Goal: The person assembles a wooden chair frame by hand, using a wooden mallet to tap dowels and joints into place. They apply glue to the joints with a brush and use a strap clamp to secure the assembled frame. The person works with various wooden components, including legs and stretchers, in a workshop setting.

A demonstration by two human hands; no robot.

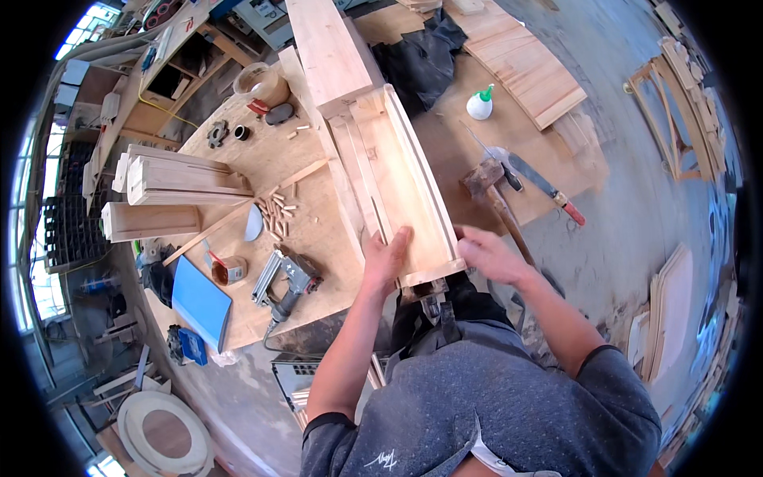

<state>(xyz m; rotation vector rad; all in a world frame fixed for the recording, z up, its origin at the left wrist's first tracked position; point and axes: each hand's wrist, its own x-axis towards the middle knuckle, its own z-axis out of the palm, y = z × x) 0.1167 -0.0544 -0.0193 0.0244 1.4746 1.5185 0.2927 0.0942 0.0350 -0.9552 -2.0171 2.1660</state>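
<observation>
A long, shallow, pale wooden box part [409, 179] with raised side strips lies on the bench, its near end at my waist. My left hand [387, 256] is closed around its near left portion, the thumb resting on the wood. At the near right corner, my right hand [491, 253] has its fingers curled against the side strip; its fingertips are partly hidden and a little blurred. Beyond, a thick wooden box piece [330, 60] meets the far end. A hammer [505, 211] with a wooden handle lies just past my right hand.
On the left of the bench [310, 306] are a nail gun [286, 278], wooden dowels [274, 215], a glue tub [230, 270], a blue folder-like sheet [199, 298] and stacked wooden parts [179, 179]. On the right are a handsaw [540, 183], a white glue bottle [480, 105] and a wooden panel [524, 60].
</observation>
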